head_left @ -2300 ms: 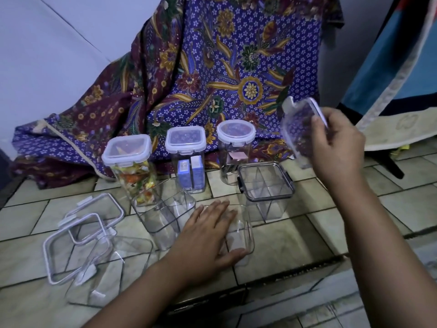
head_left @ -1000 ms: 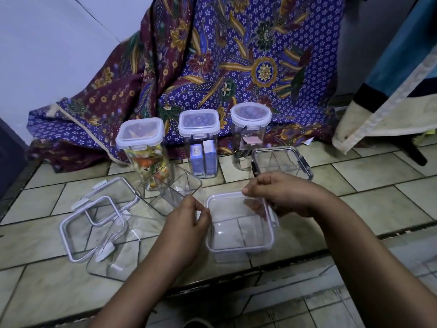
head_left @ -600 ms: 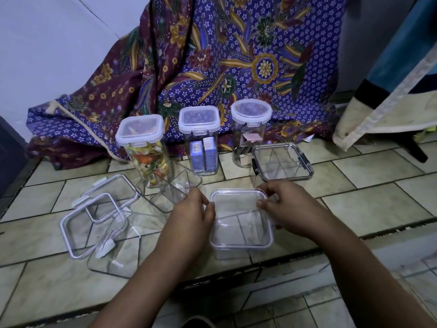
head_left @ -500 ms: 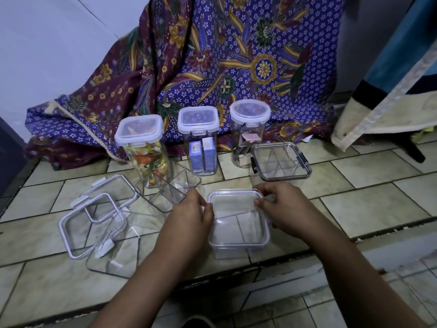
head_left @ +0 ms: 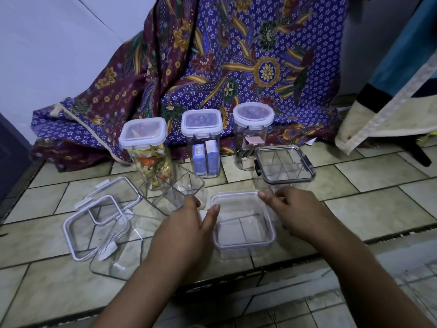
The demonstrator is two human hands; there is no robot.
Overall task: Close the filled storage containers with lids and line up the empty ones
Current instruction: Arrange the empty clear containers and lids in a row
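A clear square container [head_left: 243,223] with a white-rimmed lid on top stands on the tiled floor in front of me. My left hand [head_left: 186,226] grips its left edge, thumb on the lid's rim. My right hand [head_left: 295,209] presses its right side, fingers at the far right corner. Behind stand three lidded containers in a row: one with colourful contents [head_left: 146,147], one with blue boxes [head_left: 203,140], a round one [head_left: 253,129]. An empty dark-rimmed lidded container [head_left: 283,164] stands at the right.
Two empty clear containers lie tipped at the left, one [head_left: 175,190] near the row, one [head_left: 120,245] closer to me. Two loose white-rimmed lids [head_left: 111,195] [head_left: 78,230] lie beside them. A patterned cloth [head_left: 236,55] hangs behind. A floor step [head_left: 260,263] runs along the front.
My right hand brought a lid down onto the clear container in front of me. Both hands now press at its sides; my left hand shifted from the container's top to its left edge.
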